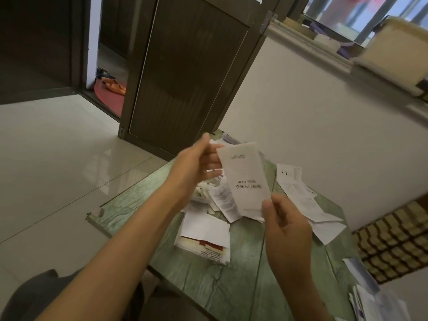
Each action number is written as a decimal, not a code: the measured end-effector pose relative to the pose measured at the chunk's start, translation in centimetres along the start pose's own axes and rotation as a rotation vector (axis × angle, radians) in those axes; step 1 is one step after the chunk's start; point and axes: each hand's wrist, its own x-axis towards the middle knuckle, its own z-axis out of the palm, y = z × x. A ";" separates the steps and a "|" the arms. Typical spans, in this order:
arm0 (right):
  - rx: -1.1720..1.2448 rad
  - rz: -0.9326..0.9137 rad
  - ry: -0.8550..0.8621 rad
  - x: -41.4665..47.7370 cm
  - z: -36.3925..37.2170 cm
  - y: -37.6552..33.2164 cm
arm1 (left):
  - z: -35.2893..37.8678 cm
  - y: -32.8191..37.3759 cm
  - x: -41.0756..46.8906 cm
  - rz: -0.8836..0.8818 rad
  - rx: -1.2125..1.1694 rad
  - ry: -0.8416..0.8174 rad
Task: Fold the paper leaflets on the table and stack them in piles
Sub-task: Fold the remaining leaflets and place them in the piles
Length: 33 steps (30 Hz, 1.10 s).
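I hold a white folded leaflet (245, 179) with printed text up above the green table (231, 281). My left hand (199, 163) grips its upper left edge, fingers behind the paper. My right hand (284, 225) pinches its lower right corner with thumb on top. Below it lies a loose heap of unfolded leaflets (215, 200). A flat pile with a red-printed sheet (206, 239) sits nearer me. More sheets (308, 202) spread at the right of the table.
A pile of leaflets (375, 302) lies at the table's near right corner. A dark wooden door (185, 72) stands beyond the table. A woven mat (396, 239) lies at the right. Pale floor tiles (58, 163) surround the table's left side.
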 end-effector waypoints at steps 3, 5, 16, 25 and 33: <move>-0.250 -0.343 0.085 -1.5 1.0 1.5 | -1.4 0.3 0.5 0.021 0.042 0.151; -0.335 -0.446 -0.016 -3.3 1.7 3.1 | -1.7 0.5 0.7 0.053 0.091 0.209; -0.470 -0.146 -0.503 -7.2 3.8 4.8 | -0.2 -0.5 0.5 0.059 0.211 0.127; -0.515 -0.027 -0.436 0.6 -6.3 4.7 | 4.0 -2.6 -0.1 -0.045 0.178 -0.039; -1.042 0.327 -0.716 4.2 -9.4 15.8 | 7.8 -5.2 -0.3 -0.088 0.235 -0.231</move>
